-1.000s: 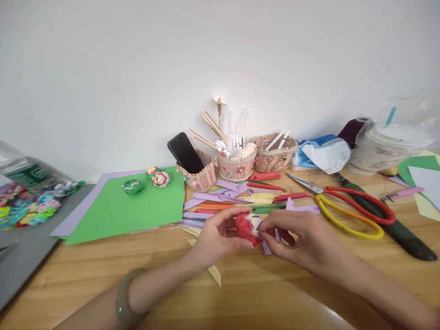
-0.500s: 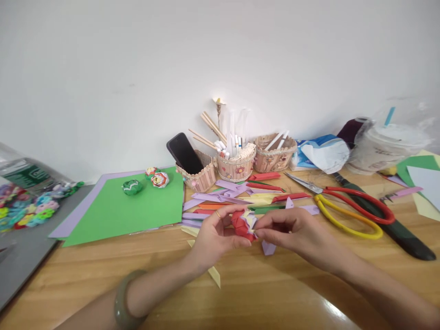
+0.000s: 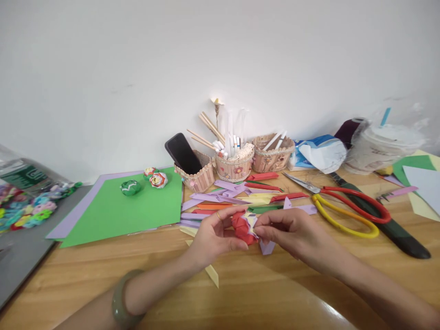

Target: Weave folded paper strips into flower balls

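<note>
A red folded-paper piece with a white, yellow and purple zigzag edge is held above the wooden table. My left hand grips its left side between thumb and fingers. On the right, my right hand pinches the pale edge of the same piece with thumb and index finger. Folded paper strips in purple, red, yellow, orange and green lie just behind my hands. Three small round paper pieces rest on a green sheet at the left, one of them green.
Scissors and a dark green-handled tool lie at the right. Decorated baskets stand by the wall, one with a phone. A bagged cup is at the back right, a grey board at the left.
The whole view has shifted slightly, moving the table items a little left. The red piece appears slightly turned between my hands, which keep their hold.
</note>
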`<state>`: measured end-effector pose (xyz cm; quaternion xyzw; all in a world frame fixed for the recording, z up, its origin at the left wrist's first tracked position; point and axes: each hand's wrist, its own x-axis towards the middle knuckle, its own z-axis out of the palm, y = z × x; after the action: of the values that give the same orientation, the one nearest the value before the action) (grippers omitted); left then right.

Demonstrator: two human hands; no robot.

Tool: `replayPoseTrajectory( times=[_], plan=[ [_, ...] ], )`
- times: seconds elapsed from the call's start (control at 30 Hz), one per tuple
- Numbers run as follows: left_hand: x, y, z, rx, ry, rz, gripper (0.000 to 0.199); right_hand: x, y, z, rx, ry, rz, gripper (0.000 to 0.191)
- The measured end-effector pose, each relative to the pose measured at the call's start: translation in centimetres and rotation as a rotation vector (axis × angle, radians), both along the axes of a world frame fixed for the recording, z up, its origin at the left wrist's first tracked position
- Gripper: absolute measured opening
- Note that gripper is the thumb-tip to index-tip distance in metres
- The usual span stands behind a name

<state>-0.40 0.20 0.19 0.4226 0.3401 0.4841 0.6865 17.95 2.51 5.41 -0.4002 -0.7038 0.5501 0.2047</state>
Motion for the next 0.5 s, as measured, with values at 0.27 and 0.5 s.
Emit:
replayPoseTrajectory(
  times=[0.27,0.5],
  plan=[
    [0.20,-0.13,0.26,-0.018,0.043,0.005,0.063,0.03,-0.19,-0.02,0.089,-0.070,0.003,0.017],
    [0.17,-0.16,0.21,-0.023,0.057,-0.009,0.062,-0.01,-0.11,-0.37,0.186,-0.053,0.014,0.014]
  ],
)
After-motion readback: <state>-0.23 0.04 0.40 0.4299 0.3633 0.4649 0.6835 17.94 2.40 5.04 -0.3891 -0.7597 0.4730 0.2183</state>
